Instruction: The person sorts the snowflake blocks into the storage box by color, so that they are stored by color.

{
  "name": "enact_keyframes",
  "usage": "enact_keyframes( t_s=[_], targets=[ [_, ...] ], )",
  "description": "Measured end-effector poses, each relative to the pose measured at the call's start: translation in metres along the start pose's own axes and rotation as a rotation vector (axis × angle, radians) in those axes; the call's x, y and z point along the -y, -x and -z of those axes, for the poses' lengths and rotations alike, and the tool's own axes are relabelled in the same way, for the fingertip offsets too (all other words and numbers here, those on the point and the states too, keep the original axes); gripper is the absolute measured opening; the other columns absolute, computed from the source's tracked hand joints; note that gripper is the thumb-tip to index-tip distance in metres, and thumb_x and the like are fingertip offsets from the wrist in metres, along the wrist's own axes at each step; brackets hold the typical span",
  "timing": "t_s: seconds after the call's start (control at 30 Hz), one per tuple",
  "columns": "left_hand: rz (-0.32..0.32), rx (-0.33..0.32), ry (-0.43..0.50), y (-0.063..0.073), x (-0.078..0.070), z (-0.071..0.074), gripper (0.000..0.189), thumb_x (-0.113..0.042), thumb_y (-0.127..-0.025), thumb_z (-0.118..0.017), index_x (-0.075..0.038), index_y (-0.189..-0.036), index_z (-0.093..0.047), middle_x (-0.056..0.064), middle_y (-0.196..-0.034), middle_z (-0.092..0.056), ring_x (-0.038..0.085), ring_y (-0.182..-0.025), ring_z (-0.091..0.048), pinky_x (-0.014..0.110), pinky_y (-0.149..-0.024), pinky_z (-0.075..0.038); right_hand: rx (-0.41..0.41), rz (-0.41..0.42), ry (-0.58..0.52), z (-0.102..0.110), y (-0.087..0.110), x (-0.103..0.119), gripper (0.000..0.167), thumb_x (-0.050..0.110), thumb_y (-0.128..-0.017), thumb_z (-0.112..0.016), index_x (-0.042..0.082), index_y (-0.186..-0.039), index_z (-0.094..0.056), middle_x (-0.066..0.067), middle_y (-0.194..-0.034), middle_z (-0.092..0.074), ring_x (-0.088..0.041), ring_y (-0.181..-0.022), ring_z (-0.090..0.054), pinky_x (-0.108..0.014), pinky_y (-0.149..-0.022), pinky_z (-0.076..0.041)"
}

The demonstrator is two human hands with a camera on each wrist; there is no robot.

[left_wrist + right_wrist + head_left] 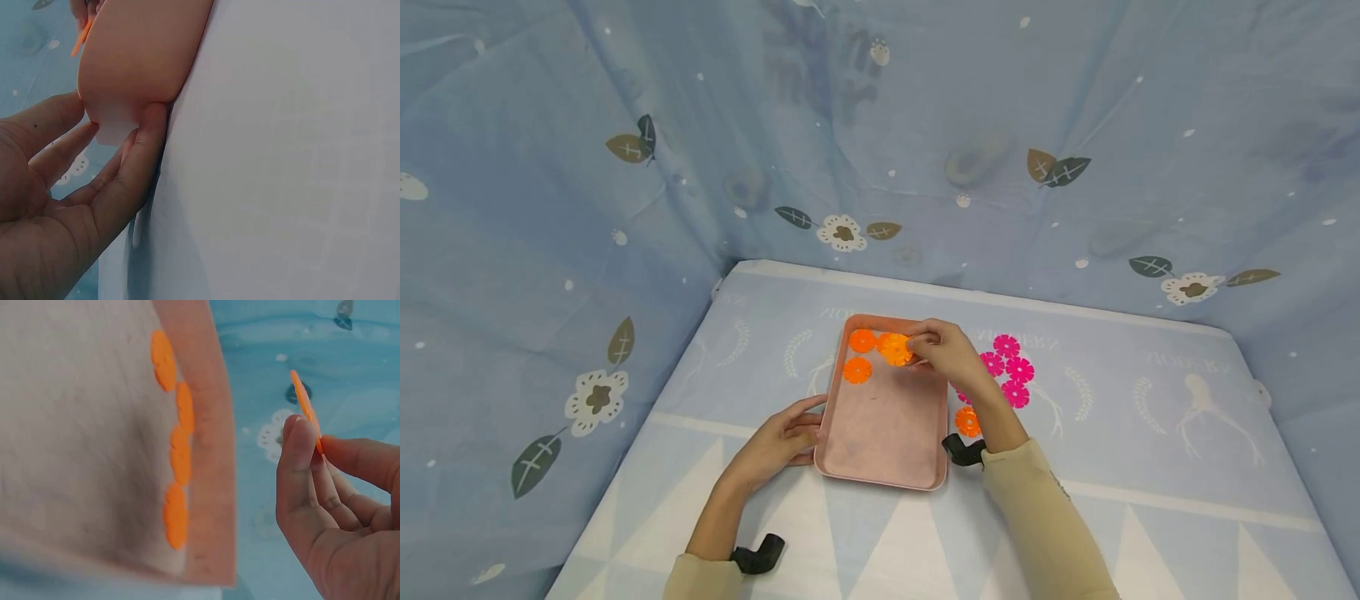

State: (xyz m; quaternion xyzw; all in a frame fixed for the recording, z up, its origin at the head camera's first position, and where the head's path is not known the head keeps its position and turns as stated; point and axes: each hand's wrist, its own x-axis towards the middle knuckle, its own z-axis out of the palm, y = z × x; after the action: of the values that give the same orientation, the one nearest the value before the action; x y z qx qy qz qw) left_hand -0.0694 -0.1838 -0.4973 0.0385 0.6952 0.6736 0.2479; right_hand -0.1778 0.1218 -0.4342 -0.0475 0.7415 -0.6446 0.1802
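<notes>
My right hand (947, 354) pinches an orange flower-shaped disc (305, 403) between thumb and fingers, above the far end of a pink tray (883, 442). Several orange flower discs (857, 370) lie flat in that far end. In the head view the held disc partly covers one of them. My left hand (778, 446) touches the tray's left side, its fingers fairly straight. From the left wrist view, its fingertips (153, 119) rest against the rim and outer wall, and no disc shows in that hand.
Right of the tray lie several magenta flower discs (1016, 394), some behind my right forearm, and an orange flower disc (967, 421). A patterned cloth (1150, 450) covers the table. Blue printed curtains (925, 167) hang behind and at the sides.
</notes>
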Motion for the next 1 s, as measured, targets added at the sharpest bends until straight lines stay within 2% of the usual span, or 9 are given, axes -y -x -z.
enact_keyframes(
  t_s=[0.23,0.37,0.67,0.8,1.0],
  targets=[
    [-0.002,-0.011,0.001,0.000,0.000,-0.001,0.058,-0.007,-0.101,-0.061,-0.013,-0.154,-0.038,0.025,-0.135,-0.049,0.036,-0.116,-0.059,0.041,-0.083,-0.057,-0.024,-0.012,-0.079,-0.017,-0.020,-0.014,0.023,0.001,-0.099,-0.058,-0.009,-0.119,-0.062,-0.023,-0.104,-0.065,-0.048,-0.090,-0.065,-0.056,-0.084,-0.054],
    [-0.004,-0.012,0.005,0.001,-0.001,-0.001,0.058,-0.007,-0.101,-0.060,-0.013,-0.154,-0.039,0.025,-0.135,-0.049,0.036,-0.115,-0.059,0.041,-0.083,-0.057,-0.068,-0.047,-0.071,-0.023,-0.028,-0.025,0.020,-0.001,-0.097,-0.060,-0.008,-0.116,-0.064,-0.021,-0.103,-0.066,-0.044,-0.082,-0.068,-0.053,-0.078,-0.057],
    [-0.002,-0.008,0.005,0.001,-0.001,-0.001,0.058,-0.008,-0.101,-0.061,-0.013,-0.154,-0.039,0.025,-0.136,-0.049,0.036,-0.115,-0.059,0.042,-0.084,-0.057,-0.093,-0.165,0.007,-0.029,-0.032,-0.036,0.016,0.001,-0.097,-0.062,-0.006,-0.111,-0.064,-0.018,-0.093,-0.064,-0.028,-0.069,-0.068,-0.041,-0.064,-0.060],
    [-0.002,-0.010,0.005,0.001,-0.001,-0.001,0.058,-0.008,-0.101,-0.061,-0.013,-0.154,-0.039,0.025,-0.136,-0.049,0.036,-0.116,-0.058,0.042,-0.084,-0.057,-0.090,-0.167,0.062,-0.030,-0.032,-0.040,0.016,0.001,-0.097,-0.062,-0.007,-0.111,-0.065,-0.019,-0.088,-0.065,-0.027,-0.067,-0.069,-0.038,-0.061,-0.060],
    [0.003,-0.018,-0.001,0.001,-0.002,-0.002,0.058,-0.009,-0.101,-0.061,-0.013,-0.154,-0.039,0.025,-0.135,-0.049,0.036,-0.115,-0.059,0.042,-0.084,-0.057,-0.102,-0.105,0.204,-0.033,-0.031,-0.043,0.015,0.000,-0.097,-0.063,-0.008,-0.108,-0.069,-0.017,-0.088,-0.069,-0.026,-0.064,-0.070,-0.034,-0.058,-0.059]
  ],
)
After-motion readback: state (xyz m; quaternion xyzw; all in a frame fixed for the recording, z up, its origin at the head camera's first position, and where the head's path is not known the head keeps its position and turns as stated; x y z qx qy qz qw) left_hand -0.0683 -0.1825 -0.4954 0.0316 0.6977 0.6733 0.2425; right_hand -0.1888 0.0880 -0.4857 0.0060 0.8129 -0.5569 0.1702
